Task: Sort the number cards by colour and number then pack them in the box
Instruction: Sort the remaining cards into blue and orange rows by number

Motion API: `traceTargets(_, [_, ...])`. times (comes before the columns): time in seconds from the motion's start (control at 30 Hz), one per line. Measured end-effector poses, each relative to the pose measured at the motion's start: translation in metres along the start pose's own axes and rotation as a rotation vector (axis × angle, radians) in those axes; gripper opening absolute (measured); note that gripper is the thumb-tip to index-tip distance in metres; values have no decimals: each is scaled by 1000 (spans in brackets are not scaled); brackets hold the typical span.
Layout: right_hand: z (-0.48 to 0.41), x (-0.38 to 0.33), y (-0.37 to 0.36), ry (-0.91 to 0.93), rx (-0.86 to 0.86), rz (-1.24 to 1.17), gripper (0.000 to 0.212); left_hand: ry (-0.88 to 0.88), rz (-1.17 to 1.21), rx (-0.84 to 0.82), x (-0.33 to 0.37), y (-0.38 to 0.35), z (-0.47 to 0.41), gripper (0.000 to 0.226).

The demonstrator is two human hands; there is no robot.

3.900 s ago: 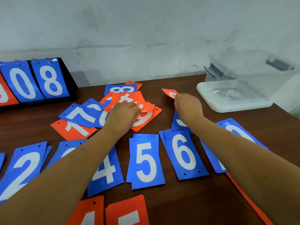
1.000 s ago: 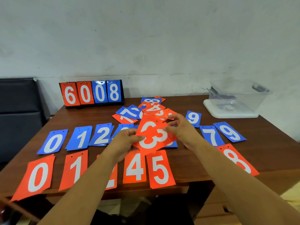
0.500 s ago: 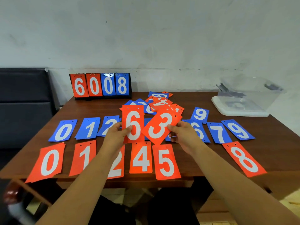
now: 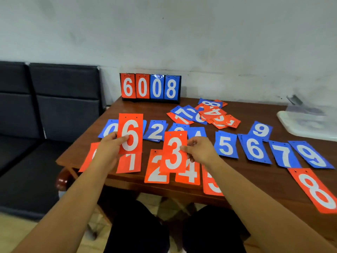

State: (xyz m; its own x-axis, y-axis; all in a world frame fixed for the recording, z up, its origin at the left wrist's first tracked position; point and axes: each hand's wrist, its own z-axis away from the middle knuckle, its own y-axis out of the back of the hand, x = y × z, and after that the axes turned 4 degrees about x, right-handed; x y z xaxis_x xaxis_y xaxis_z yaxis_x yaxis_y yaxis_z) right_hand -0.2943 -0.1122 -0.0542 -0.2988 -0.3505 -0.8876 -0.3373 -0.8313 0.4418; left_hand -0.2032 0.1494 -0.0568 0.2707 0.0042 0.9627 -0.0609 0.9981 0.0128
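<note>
My left hand (image 4: 107,150) pinches an orange 6 card (image 4: 130,134) upright above the table's left side. My right hand (image 4: 199,150) pinches an orange 3 card (image 4: 174,151) upright over the gap between the orange 2 card (image 4: 155,168) and orange 4 card (image 4: 190,173). A front row of orange cards and a row of blue cards behind it lie face up on the wooden table (image 4: 255,183). An unsorted pile of cards (image 4: 204,114) sits at the back. The clear plastic box (image 4: 310,121) stands at the far right, blurred.
A flip scoreboard (image 4: 150,87) showing 6008 stands at the table's back edge by the wall. A dark padded bench (image 4: 45,110) is left of the table. An orange 8 card (image 4: 318,190) lies apart at the front right. My dark-trousered legs are under the near edge.
The two held cards have moved apart: the 6 went left, the 3 turned upright and dropped toward the orange row. My view has swung right and closer.
</note>
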Motion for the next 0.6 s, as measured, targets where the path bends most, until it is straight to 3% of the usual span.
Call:
traceTargets(0.2, [0, -5, -41, -14, -72, 107, 20, 17, -28, 75, -5, 41, 8, 39])
traceTargets(0.37, [8, 26, -34, -88, 8, 148, 22, 25, -28, 4, -14, 33, 16, 32])
traceTargets(0.47, [13, 46, -20, -110, 36, 228, 30, 42, -21, -26, -21, 20, 18, 40])
traceTargets(0.6, [13, 53, 2, -122, 36, 297, 22, 64, -36, -64, -24, 3, 22, 34])
